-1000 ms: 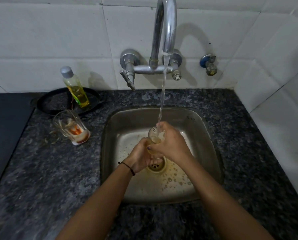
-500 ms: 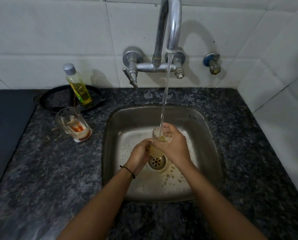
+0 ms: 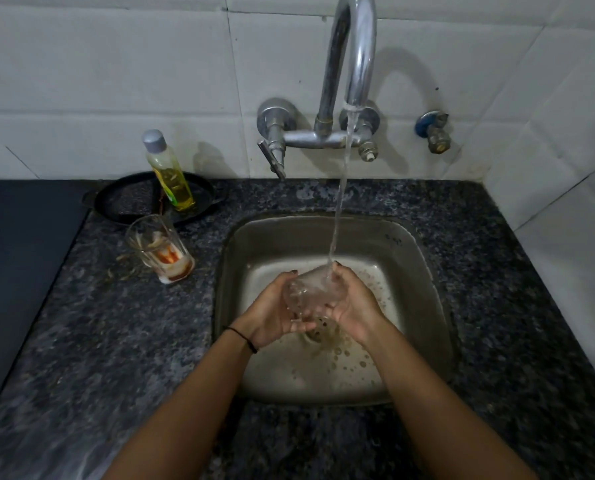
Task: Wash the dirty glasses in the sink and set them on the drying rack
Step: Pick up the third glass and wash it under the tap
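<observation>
While water hits it, glass (image 3: 312, 289) lies sideways betw. left hand (image 3: 272, 315) & right hand (image 3: 353, 306), both gripping.

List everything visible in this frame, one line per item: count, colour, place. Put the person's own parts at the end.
glass under the tap: 1, clear, held sideways over the sink in the water stream
dirty glass: 1, clear with red-brown and white residue, upright on the counter left of the sink
bottle: 1, yellow liquid, grey cap, standing in the pan
pan: 1, black, back left on the counter
sink: 1, steel, bubbles near the drain
tap: 1, chrome, wall-mounted, running
valve: 1, blue and brass, wall right of the tap
counter: 1, dark speckled stone
wall tiles: white
left hand: 1, cupping the glass; black band at the wrist
right hand: 1, cupping the glass
</observation>
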